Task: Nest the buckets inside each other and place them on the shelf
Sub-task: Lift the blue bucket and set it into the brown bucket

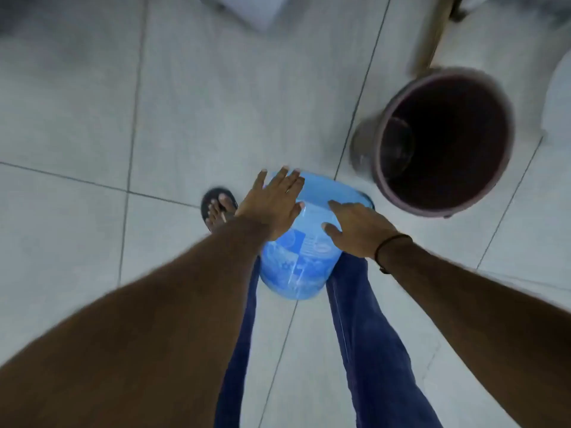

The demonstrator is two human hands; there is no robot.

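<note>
A light blue bucket (296, 261) with a printed label is tilted in front of my legs, its rim end pointing away from me. My left hand (272, 202) presses flat on its left side with the fingers spread. On its right side my right hand (355, 230) does the same, so the bucket is held between both palms. A larger dark maroon bucket (363, 143) stands on the floor to the upper right. Its open mouth faces me and nothing shows in its dark inside. The two buckets are apart. No shelf is in sight.
The floor is pale grey tile (92, 103). My left foot in a dark sandal (217, 208) is beside the blue bucket. A wooden leg (432, 32) rises behind the maroon bucket. White objects stand at the top (247, 10) and the right edge (559, 97).
</note>
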